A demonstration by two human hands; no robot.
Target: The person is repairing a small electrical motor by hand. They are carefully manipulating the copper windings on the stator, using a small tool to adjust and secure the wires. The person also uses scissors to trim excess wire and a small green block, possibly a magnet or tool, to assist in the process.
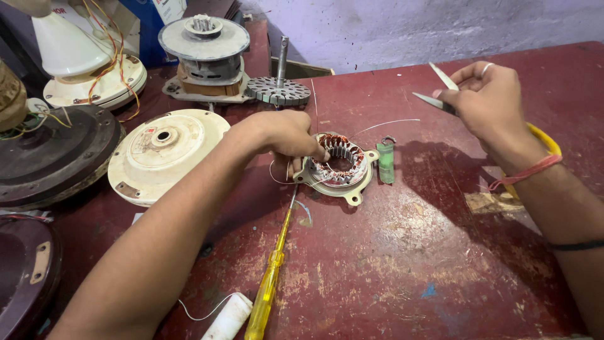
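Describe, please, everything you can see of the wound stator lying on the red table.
The stator is a ring of copper-coloured coils wound around a toothed hollow core, seated in a pale metal frame with rounded mounting lugs. It lies flat on the worn red table. The left hand presses its near-left edge; thin pale thread trails from it. A small green cylinder lies just right.

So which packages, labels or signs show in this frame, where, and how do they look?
Blue cardboard box with white label panel: top left, behind the motor parts.
Small red and white sticker: on the cream round fan cover, left of the left hand.
No screens.
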